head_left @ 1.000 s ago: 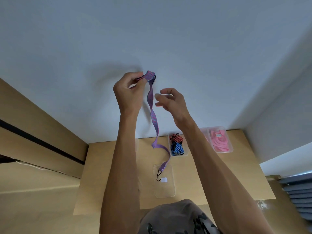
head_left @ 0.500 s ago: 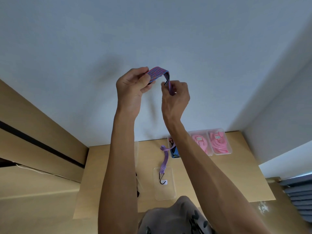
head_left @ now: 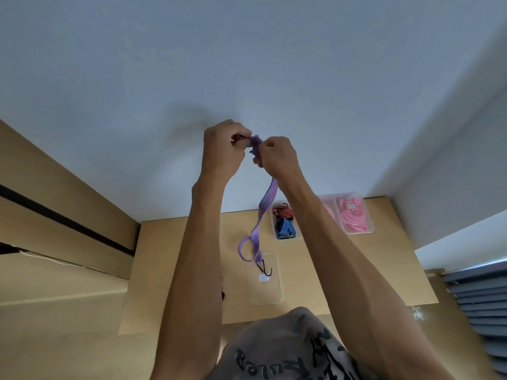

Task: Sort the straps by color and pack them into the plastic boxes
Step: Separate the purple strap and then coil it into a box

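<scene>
Above wooden table (head_left: 365,270), both hands' grip on purple strap (head_left: 267,201).

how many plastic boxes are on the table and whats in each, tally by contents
Boxes with pink straps: 2, one in full view, one partly behind the right arm
Box with a red strap and a blue strap: 1
Box with no strap inside: 1
Total: 4 boxes
The purple strap is not in a box yet; both hands hold it up.
</scene>
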